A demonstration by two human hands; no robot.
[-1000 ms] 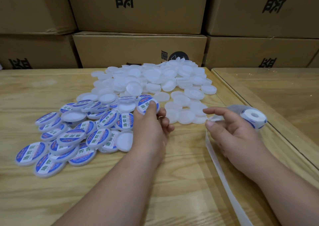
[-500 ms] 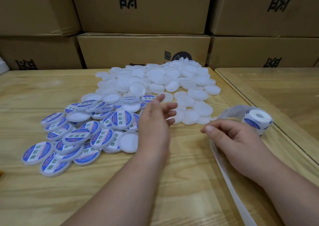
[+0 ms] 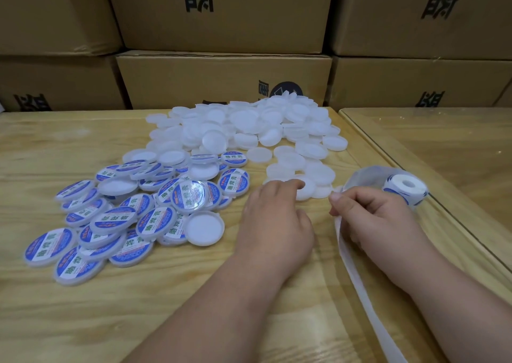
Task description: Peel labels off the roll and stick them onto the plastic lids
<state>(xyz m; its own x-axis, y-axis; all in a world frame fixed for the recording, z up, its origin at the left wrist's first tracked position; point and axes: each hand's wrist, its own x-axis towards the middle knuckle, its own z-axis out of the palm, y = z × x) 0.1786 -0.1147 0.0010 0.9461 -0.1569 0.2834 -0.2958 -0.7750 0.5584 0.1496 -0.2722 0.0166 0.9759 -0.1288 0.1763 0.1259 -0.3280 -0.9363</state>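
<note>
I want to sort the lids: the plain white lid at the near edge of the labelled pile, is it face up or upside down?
Upside down: the white lid shows its raised rim and hollow inside, without a label.

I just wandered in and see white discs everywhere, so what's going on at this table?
A person is labelling plastic lids by hand. The right hand pinches the backing strip that runs from the label roll. The left hand reaches its fingers to a plain lid at the near edge of the unlabelled pile. Labelled lids lie heaped on the left.
</note>
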